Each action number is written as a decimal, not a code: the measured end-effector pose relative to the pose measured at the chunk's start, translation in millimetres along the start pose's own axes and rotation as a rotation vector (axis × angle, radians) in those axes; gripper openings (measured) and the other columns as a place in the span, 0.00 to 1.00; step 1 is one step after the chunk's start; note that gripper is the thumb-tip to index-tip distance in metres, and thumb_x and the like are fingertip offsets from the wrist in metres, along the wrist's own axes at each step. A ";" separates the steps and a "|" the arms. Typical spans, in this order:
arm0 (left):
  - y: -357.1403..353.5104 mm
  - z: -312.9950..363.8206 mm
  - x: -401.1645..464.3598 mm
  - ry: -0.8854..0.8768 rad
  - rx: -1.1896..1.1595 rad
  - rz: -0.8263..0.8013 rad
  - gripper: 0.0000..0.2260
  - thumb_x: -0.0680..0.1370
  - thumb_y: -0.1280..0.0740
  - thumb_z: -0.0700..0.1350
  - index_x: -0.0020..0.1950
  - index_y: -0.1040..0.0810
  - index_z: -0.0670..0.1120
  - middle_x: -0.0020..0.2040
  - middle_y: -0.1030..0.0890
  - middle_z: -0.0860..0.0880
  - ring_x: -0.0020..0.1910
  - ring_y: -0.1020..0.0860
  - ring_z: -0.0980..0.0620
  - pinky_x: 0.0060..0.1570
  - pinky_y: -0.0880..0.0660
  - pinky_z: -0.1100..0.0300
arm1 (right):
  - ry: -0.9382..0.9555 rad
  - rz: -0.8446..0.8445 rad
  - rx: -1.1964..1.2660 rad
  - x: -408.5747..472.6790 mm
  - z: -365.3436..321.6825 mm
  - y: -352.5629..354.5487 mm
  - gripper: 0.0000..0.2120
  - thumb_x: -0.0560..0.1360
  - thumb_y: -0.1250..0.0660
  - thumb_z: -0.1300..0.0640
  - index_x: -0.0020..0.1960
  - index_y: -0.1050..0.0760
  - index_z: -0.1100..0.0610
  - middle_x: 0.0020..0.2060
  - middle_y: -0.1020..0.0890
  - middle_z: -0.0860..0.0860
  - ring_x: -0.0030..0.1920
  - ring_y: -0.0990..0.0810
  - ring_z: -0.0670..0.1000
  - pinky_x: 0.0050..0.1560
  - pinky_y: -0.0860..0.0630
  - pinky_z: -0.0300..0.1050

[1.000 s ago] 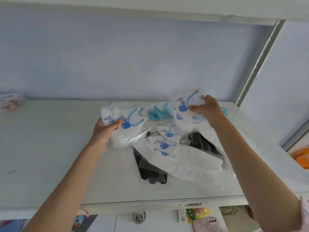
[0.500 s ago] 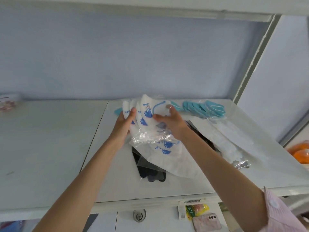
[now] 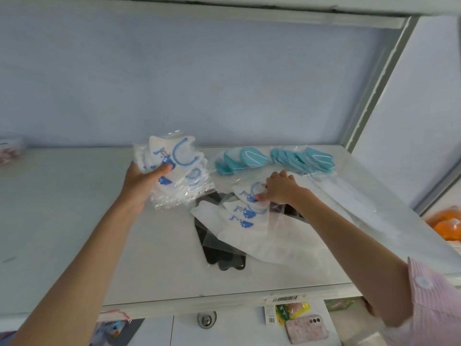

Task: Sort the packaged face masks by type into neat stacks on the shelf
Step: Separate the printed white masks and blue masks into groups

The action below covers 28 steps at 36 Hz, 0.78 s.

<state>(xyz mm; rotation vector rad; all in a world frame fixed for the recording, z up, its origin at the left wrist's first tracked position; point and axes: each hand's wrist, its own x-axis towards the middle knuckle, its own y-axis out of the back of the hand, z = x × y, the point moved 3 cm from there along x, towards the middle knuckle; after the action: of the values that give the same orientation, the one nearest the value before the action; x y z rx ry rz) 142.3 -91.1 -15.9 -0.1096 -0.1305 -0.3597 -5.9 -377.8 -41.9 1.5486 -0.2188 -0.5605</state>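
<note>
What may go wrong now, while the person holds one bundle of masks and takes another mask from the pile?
1. The left hand grips a fanned bundle of printed masks in slippery wrap, raised off the shelf; some may slide out.
2. The right hand pinches a printed mask on the pile, which overlaps white masks and black masks; pulling may drag these along.
3. The teal masks lie close behind and may be pushed.

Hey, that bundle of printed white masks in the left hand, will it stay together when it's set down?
Probably not neatly. The printed mask bundle looks light, its loose glossy wrappers fanning below the left hand, so packets may slide apart.
</note>
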 end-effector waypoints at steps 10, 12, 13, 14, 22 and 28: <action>-2.0 -4.7 -4.8 0.005 0.019 -0.032 0.19 0.71 0.26 0.35 0.61 0.23 0.37 0.50 0.16 0.43 0.44 0.16 0.51 0.38 0.20 0.60 | -0.077 0.318 0.621 -2.1 -1.1 31.5 0.27 0.71 0.27 0.53 0.67 0.31 0.59 0.61 0.25 0.54 0.56 0.26 0.54 0.53 0.29 0.45; 0.5 -4.1 -3.9 0.003 0.015 -0.033 0.19 0.71 0.26 0.36 0.61 0.23 0.38 0.51 0.16 0.44 0.45 0.16 0.51 0.39 0.20 0.60 | -0.086 0.220 1.002 -7.8 2.9 41.3 0.27 0.73 0.29 0.57 0.69 0.34 0.61 0.62 0.26 0.55 0.53 0.25 0.53 0.48 0.27 0.43; 1.4 -4.6 -3.2 0.006 0.006 -0.030 0.19 0.71 0.26 0.36 0.61 0.23 0.38 0.51 0.16 0.44 0.46 0.16 0.51 0.39 0.20 0.59 | -0.041 0.113 1.198 -11.0 4.7 43.8 0.25 0.74 0.30 0.59 0.68 0.33 0.62 0.63 0.25 0.57 0.54 0.23 0.54 0.49 0.23 0.45; 2.4 -5.3 -2.4 0.015 -0.010 -0.022 0.20 0.71 0.26 0.37 0.62 0.23 0.39 0.52 0.16 0.44 0.47 0.16 0.50 0.40 0.20 0.59 | 0.030 -0.011 1.329 -15.7 5.3 45.3 0.21 0.74 0.31 0.61 0.65 0.31 0.64 0.63 0.24 0.60 0.56 0.22 0.56 0.54 0.22 0.50; -0.3 -8.1 -3.8 0.054 -0.072 -0.030 0.24 0.65 0.24 0.44 0.59 0.21 0.41 0.53 0.16 0.43 0.50 0.17 0.47 0.48 0.21 0.53 | 0.038 -0.191 0.222 -33.4 -21.3 8.3 0.39 0.66 0.26 0.40 0.71 0.33 0.53 0.62 0.26 0.54 0.60 0.26 0.55 0.62 0.29 0.47; -7.8 -11.0 -7.0 0.061 -0.060 -0.056 0.20 0.67 0.24 0.41 0.58 0.20 0.41 0.51 0.16 0.43 0.47 0.16 0.47 0.45 0.21 0.55 | 0.028 -0.128 0.048 -27.6 -26.3 5.0 0.38 0.64 0.28 0.34 0.65 0.28 0.58 0.61 0.28 0.57 0.63 0.31 0.59 0.62 0.33 0.48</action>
<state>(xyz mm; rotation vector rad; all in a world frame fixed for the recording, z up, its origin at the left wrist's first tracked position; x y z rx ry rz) 134.1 -97.4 -27.1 -0.1546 -0.0628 -0.4227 -16.1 -342.1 -32.1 1.6244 -0.1130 -0.6368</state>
